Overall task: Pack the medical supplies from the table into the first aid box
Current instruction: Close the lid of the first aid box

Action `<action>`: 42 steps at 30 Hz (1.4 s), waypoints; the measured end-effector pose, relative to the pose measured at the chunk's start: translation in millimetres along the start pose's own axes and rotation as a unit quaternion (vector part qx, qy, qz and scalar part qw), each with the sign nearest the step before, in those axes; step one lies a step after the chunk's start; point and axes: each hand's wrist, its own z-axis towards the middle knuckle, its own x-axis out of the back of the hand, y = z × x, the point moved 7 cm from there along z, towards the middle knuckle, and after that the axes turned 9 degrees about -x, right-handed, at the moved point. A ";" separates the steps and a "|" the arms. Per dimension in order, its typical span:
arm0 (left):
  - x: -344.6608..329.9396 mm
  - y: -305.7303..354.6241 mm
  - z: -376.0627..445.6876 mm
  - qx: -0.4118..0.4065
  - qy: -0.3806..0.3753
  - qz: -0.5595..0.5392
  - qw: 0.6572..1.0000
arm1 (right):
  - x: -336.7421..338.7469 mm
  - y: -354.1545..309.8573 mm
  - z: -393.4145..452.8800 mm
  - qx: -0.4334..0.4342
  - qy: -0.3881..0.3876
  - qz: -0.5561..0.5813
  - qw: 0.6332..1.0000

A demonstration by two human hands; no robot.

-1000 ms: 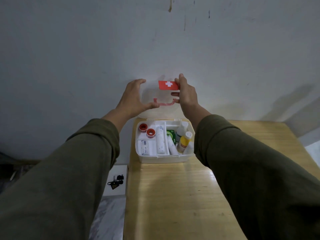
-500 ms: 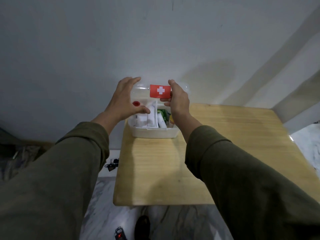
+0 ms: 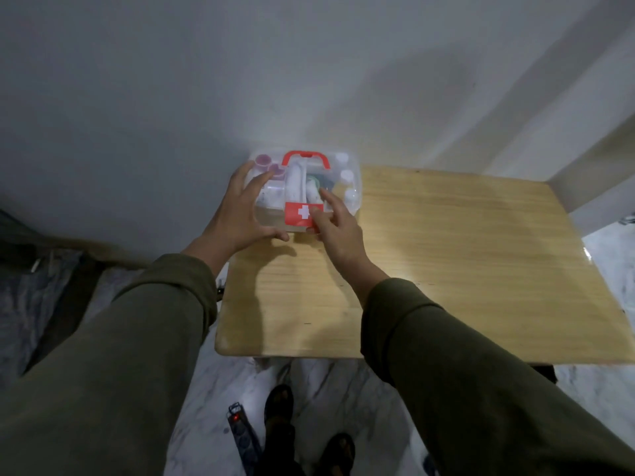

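First aid box (image 3: 347, 187) lid down — latch (image 3: 299, 213) faces person, long axis L-R.

A pale wooden tabletop (image 3: 464, 269) with rounded corners is seen across the middle and toward 3 o'clock. A plain grey-white wall (image 3: 240, 80) fills the upper half, from 9 to 1 o'clock. A marbled floor (image 3: 343, 383) is shown at 6 o'clock, where a black power strip (image 3: 240, 429) with a lit red switch lies beside two dark sandals (image 3: 309, 431). Crumpled grey fabric (image 3: 31, 297) is spread at 8 o'clock.
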 end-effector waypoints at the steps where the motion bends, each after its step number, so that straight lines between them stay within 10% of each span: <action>1: -0.3 0.7 -0.2 -0.002 0.001 0.006 1.000 | 1.4 -2.3 -1.3 0.022 0.004 -0.034 0.999; 13: -5.8 -15.8 21.6 -0.022 -0.025 0.070 0.997 | 7.0 -27.1 15.9 0.203 0.191 -0.492 0.824; 42: -8.9 -43.6 98.1 -0.045 -0.065 0.138 0.987 | -8.8 -45.1 111.7 0.140 0.082 -0.504 0.848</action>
